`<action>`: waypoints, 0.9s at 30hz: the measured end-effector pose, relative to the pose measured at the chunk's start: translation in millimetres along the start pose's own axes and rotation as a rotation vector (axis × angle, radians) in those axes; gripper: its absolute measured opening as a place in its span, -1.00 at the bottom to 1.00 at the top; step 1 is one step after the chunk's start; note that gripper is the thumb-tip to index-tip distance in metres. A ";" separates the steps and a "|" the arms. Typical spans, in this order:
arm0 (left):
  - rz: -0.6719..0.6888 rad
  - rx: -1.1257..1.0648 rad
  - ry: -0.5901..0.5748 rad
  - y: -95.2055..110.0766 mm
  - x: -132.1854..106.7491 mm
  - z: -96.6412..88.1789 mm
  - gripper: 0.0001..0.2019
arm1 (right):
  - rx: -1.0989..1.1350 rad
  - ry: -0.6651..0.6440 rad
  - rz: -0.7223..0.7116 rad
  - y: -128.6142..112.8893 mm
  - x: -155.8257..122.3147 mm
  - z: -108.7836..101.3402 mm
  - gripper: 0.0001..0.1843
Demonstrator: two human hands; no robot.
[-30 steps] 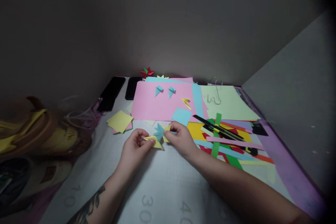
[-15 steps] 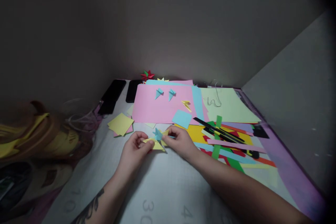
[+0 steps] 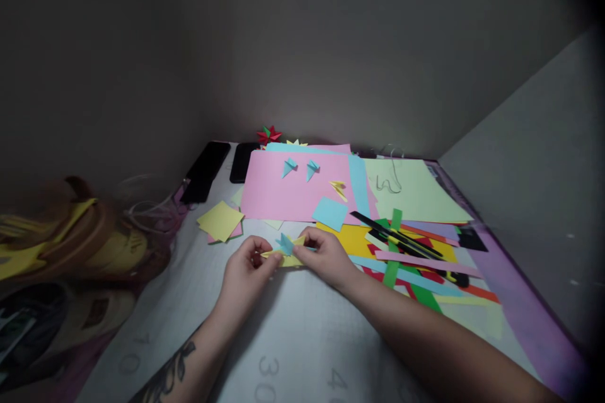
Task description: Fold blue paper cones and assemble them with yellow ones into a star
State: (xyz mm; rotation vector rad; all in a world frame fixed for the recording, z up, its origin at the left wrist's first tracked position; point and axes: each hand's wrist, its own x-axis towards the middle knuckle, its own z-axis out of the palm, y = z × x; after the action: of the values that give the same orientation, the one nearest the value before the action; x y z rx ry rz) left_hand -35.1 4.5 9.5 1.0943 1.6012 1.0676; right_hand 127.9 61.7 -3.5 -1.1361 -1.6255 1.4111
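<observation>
A paper-craft table (image 3: pixel 283 327) stands against a plain wall (image 3: pixel 331 63), whether in a home or a studio unclear. A pink sheet (image 3: pixel 267 192) carries small folded blue pieces (image 3: pixel 312 170); colored strips (image 3: pixel 411 260) and a black-and-yellow tool (image 3: pixel 416 244) lie to its right, a red paper star (image 3: pixel 274 136) behind it, a folded blue-and-yellow piece (image 3: pixel 285 244) in front.

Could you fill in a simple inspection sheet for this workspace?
Surface: pale tabletop marked with numbers.
Job's things: yellow and blue folded paper; two blue folded pieces and a yellow folded piece on a pink sheet.
Clutter: overlapping paper strips and slim black tool at right; black phone-like objects at back left.
Hands: left hand and right hand both pinch the folded paper.
Cables: pale cord at left.
Surroundings: grey wall behind.
</observation>
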 end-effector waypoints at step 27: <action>-0.024 -0.091 0.081 10.1 1.8 -3.3 -0.74 | 0.105 -0.075 0.043 0.6 -0.8 1.8 -0.83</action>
State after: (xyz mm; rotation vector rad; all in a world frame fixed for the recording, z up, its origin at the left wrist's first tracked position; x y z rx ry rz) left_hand -36.7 8.0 19.5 0.9805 1.6085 1.1701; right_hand 126.7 60.3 -4.3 -1.0755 -1.5671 1.5650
